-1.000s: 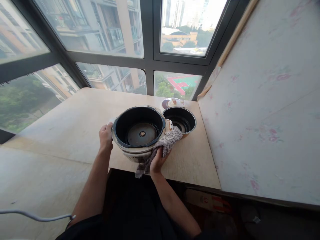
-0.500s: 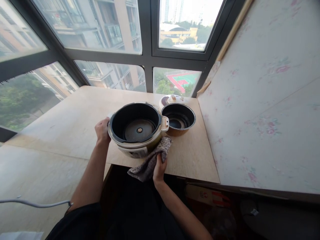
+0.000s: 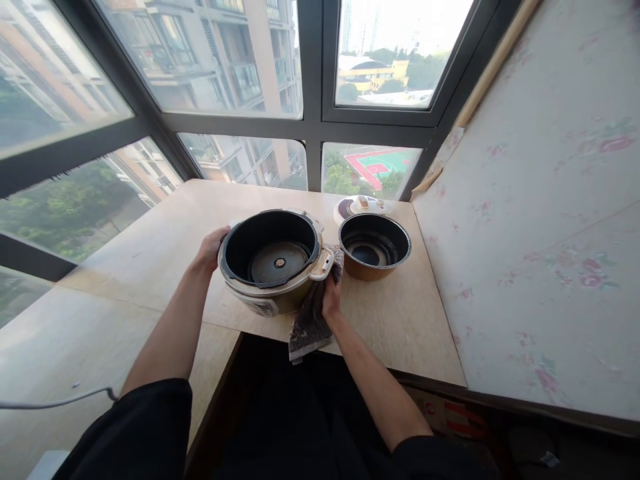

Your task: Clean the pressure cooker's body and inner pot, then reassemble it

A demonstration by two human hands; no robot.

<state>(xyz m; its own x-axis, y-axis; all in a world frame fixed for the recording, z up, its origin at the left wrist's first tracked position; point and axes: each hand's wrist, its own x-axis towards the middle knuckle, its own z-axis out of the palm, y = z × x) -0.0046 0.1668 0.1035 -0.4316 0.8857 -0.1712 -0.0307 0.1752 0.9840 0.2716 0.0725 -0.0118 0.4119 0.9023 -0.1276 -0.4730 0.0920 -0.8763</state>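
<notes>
An electric pressure cooker body without its lid stands on the wooden counter, its dark inside facing up. My left hand grips its left side, fingers partly hidden behind the rim. On the other side, my right hand is closed on a grey-brown patterned cloth. The cloth is pressed against the cooker's right side, under the white handle, and its lower end hangs towards the counter edge. To the right sits the dark inner pot, and behind it lies the white lid.
The wooden counter ends at a front edge close to my body. Windows with dark frames rise behind it, and a flowered wall borders the right. A grey cable crosses the left counter. Below, a box is in shadow.
The cooker has turned slightly, its label panel swinging left and its handle towards me. My right hand and the cloth have moved up along its right side. The view has shifted slightly.
</notes>
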